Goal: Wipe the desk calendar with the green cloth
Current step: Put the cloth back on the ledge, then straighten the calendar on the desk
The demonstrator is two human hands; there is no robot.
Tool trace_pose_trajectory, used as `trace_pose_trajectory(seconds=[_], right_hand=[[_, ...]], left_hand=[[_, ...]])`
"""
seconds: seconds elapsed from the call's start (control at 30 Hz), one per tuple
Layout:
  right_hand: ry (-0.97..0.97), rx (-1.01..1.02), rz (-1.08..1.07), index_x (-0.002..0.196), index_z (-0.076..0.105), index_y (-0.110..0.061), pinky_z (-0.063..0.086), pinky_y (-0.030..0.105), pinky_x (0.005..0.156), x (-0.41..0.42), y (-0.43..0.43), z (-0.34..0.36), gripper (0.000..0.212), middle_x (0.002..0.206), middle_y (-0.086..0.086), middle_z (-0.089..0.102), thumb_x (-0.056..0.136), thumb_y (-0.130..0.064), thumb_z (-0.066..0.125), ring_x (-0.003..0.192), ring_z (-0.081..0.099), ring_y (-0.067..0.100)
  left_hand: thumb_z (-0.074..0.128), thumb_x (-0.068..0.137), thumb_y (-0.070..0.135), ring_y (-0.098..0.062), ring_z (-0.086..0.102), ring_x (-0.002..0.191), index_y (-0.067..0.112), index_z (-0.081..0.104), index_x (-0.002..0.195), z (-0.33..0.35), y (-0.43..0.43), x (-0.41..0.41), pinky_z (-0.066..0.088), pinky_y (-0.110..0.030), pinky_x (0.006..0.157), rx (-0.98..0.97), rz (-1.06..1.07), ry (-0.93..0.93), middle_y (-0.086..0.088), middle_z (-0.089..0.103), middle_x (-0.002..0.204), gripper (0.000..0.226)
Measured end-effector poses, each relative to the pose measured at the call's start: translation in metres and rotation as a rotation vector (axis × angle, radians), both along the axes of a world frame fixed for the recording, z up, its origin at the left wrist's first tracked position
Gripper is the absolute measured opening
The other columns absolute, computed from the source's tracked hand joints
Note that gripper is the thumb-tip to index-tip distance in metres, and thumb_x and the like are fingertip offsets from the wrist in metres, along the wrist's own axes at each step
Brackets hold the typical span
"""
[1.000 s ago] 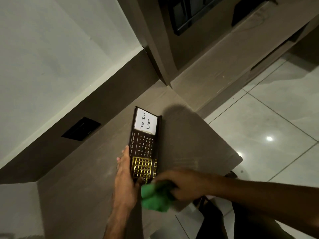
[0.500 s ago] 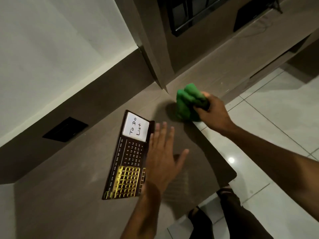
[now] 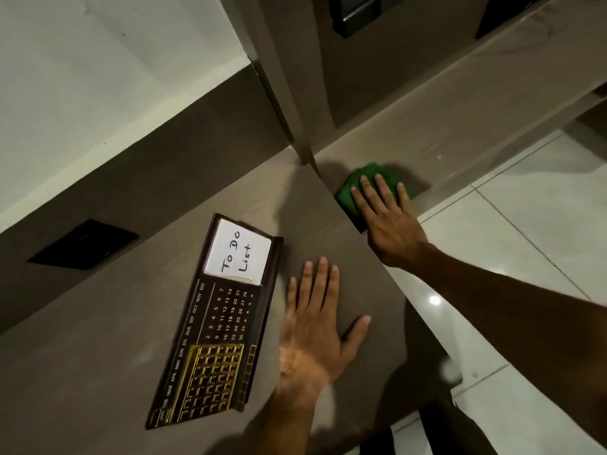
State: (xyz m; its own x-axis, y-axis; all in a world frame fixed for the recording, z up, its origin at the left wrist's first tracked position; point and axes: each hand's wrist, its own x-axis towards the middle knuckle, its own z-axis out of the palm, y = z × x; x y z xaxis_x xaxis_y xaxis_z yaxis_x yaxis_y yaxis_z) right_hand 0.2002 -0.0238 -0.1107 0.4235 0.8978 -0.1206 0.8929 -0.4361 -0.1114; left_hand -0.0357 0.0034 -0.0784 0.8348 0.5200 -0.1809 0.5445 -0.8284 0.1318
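I see the desk calendar lying flat on the brown tabletop, its white "To Do List" note at the far end and the gold grid at the near end. My left hand rests palm-down just beside its right edge, fingers extended and slightly spread, holding nothing. My right hand lies flat on the green cloth, fingers straight and a little apart, pressing it onto the lower ledge beyond the tabletop's far corner, well apart from the calendar.
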Motion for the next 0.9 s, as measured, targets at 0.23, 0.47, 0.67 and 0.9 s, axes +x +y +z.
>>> trace_pose_trajectory(seconds=[0.23, 0.47, 0.67, 0.9], right_hand=[[-0.046, -0.084, 0.076, 0.151, -0.014, -0.01, 0.006, 0.057, 0.115, 0.005, 0.019, 0.004, 0.114, 0.16, 0.016, -0.014, 0.079, -0.061, 0.058, 0.145, -0.012, 0.035], [0.113, -0.014, -0.022, 0.152, -0.01, -0.016, 0.01, 0.057, 0.114, 0.009, 0.019, 0.063, 0.125, 0.16, 0.019, -0.005, 0.069, -0.059, 0.073, 0.145, -0.007, 0.038], [0.452, 0.357, -0.027, 0.15, 0.022, -0.023, 0.035, 0.041, 0.103, -0.033, 0.018, 0.116, 0.086, 0.147, 0.011, 0.04, 0.08, -0.019, 0.071, 0.132, 0.04, 0.028], [0.778, 0.16, 0.117, 0.153, 0.019, -0.02, 0.027, 0.032, 0.111, -0.098, 0.067, 0.132, 0.103, 0.156, 0.008, 0.028, 0.07, -0.003, 0.077, 0.139, 0.03, 0.024]], left_hand=[[0.022, 0.091, 0.075, -0.018, -0.012, 0.153, 0.021, -0.001, 0.156, 0.003, -0.001, 0.0, -0.004, -0.045, 0.121, -0.026, 0.007, -0.018, 0.0, -0.007, 0.166, 0.088], [0.018, 0.09, 0.077, -0.017, -0.017, 0.152, 0.023, -0.007, 0.156, 0.008, -0.001, -0.001, -0.006, -0.045, 0.123, -0.052, -0.001, -0.017, 0.001, -0.01, 0.166, 0.088], [0.016, 0.09, 0.078, -0.013, -0.014, 0.152, 0.021, -0.003, 0.156, 0.045, 0.004, -0.014, 0.008, -0.046, 0.125, -0.121, 0.036, -0.074, 0.0, -0.007, 0.166, 0.089], [0.056, 0.078, 0.071, -0.033, 0.006, 0.152, 0.011, 0.011, 0.155, 0.113, 0.023, -0.078, 0.01, -0.054, 0.12, 0.221, 0.198, -0.083, -0.013, 0.008, 0.164, 0.108]])
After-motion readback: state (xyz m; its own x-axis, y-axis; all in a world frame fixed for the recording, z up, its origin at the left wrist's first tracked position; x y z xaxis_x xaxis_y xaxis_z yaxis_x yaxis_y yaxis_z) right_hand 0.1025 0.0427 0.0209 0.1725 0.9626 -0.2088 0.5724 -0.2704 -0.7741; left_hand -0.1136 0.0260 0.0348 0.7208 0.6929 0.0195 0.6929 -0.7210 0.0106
